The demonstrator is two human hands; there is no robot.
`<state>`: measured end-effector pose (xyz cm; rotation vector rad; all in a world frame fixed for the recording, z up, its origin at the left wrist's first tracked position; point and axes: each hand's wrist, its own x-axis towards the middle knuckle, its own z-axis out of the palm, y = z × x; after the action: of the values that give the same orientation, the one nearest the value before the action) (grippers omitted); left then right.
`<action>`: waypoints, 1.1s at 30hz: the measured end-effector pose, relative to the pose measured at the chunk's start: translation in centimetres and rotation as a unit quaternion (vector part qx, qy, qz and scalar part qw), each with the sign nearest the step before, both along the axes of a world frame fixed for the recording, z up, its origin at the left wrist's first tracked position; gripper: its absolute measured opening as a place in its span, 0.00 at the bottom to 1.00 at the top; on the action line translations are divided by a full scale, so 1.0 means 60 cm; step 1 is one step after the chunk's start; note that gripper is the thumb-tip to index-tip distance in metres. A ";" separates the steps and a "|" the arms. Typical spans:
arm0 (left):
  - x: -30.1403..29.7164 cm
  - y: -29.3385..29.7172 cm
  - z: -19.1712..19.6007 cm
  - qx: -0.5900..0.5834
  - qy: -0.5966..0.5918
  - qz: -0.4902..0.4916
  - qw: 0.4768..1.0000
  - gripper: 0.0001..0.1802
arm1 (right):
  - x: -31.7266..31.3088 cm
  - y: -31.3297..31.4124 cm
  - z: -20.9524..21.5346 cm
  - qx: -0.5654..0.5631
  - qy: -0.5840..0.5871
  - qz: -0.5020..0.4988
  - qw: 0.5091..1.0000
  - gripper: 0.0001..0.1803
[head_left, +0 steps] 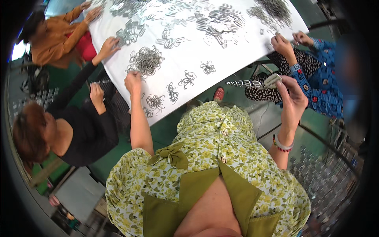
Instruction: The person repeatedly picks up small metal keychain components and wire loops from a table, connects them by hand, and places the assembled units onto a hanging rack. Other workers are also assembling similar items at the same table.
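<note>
My left hand [134, 81] reaches onto the white table [237, 51] and touches the edge of a heap of bent metal wire clips [146, 60]; whether it grips any is hidden. My right hand [290, 93] is raised off the table's near corner, closed on a row of stacked metal clips [252, 83] that sticks out to the left of the fingers. Small tangles of clips [188, 79] lie on the table between my two hands.
Several larger clip heaps [221, 17] cover the far table. A person in black [79, 130] sits at my left, a person in orange [59, 35] beyond, a person in blue [319, 79] at my right, all handling clips. A wire basket of clips [327, 177] stands lower right.
</note>
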<state>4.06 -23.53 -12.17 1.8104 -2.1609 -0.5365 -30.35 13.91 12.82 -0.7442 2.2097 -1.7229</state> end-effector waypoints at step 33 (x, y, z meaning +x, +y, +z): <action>-0.567 0.398 0.450 0.308 0.407 -0.585 0.631 0.07 | -0.026 0.058 0.025 0.018 0.250 -0.179 0.951 0.08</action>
<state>-29.96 0.32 14.84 -0.2252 -2.1535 -2.0246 -31.88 17.42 14.32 -0.8971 2.8604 -1.7940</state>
